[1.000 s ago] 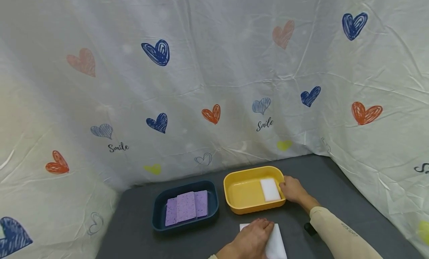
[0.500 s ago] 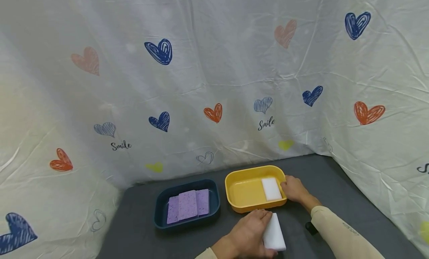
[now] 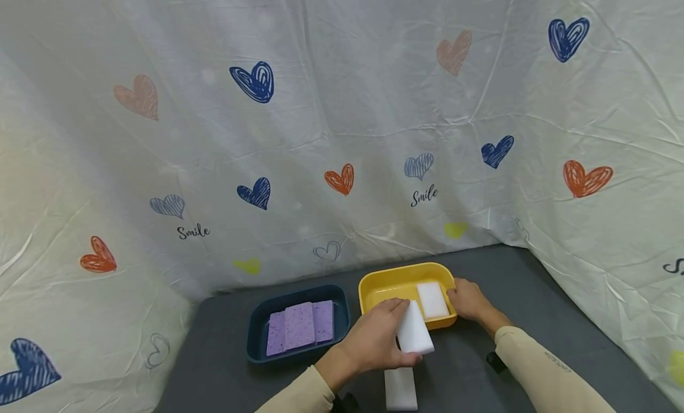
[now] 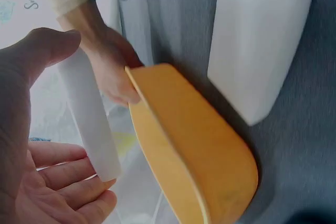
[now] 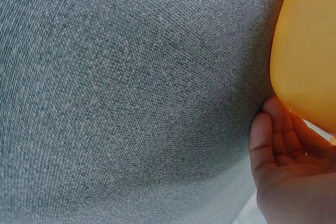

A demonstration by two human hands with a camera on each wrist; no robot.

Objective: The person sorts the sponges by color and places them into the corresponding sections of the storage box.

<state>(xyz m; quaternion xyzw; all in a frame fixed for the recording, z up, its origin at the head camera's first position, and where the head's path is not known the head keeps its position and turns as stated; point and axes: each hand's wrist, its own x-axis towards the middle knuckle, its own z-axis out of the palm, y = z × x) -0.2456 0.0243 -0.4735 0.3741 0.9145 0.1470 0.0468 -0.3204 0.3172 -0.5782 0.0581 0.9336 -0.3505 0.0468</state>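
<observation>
Holding a white block point(image 3: 415, 333) between thumb and fingers, your left hand point(image 3: 374, 339) has lifted it from where it was half a second ago, low beside the tray. It now appears across the near rim of the yellow tray point(image 3: 387, 289), tilted, and a second block point(image 3: 401, 390) has come into sight on the table point(image 3: 342, 395) below. Your right hand point(image 3: 471, 300) keeps its grip on the tray's right end, fingers curled over the rim, and the small white piece point(image 3: 433, 300) inside lies where it did. Your left forearm reaches in from the bottom edge, your right from the lower right corner. Your left hand and its load cover part of the near rim, and the lower block's far end is hidden. Your right wrist's view cuts off most of the tray.
</observation>
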